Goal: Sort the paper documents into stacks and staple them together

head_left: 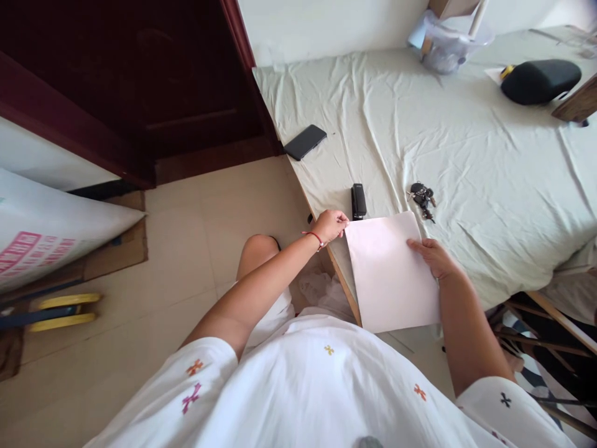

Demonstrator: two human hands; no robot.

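A white sheet of paper (pixel 394 274), perhaps a stack, lies at the near edge of the cloth-covered table, partly over its edge. At its upper left corner my left hand (pixel 330 225) pinches the paper between thumb and fingers; a red cord circles that wrist. My right hand (pixel 433 256) grips the right edge, thumb on top and fingers hidden underneath. Just beyond the paper's top edge sits a black stapler (pixel 358 201), close to my left hand and not held. A bunch of keys (pixel 423 199) rests beyond the paper's top right corner.
On the table's pale green cloth (pixel 476 155) lies a dark phone-like slab (pixel 305 142) near the left edge. Farther back are a clear plastic tub (pixel 445 53) and a black rounded object (pixel 541 81). A printed white sack (pixel 51 230) stands at left; a dark red door (pixel 140 68) is behind.
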